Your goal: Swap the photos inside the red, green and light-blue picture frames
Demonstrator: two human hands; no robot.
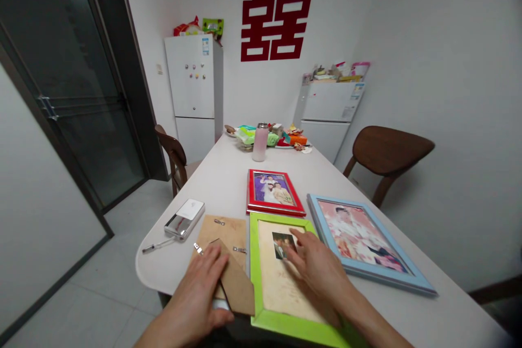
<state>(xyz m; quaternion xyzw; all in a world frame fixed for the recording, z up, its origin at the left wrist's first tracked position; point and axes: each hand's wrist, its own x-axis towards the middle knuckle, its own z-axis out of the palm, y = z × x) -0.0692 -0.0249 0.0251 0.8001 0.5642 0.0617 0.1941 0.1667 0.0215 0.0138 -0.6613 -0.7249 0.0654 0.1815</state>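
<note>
Lying in green frame [255, 261]: photo [279, 246]

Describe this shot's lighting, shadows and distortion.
Head view: light looks soft; a shadow by the right hand falls on the beige board in the green frame. Head view: wide-angle distortion makes the dark door lean; the upper right corner darkens.

At bottom centre, the left hand [202, 283] rests on the brown stand [237, 289] of a backing board [230, 227], while the right hand [320, 263] reaches over a small photo [278, 243] in a green frame [255, 261]. A red frame [277, 208] lies below centre, a blue frame [391, 277] at lower right.
</note>
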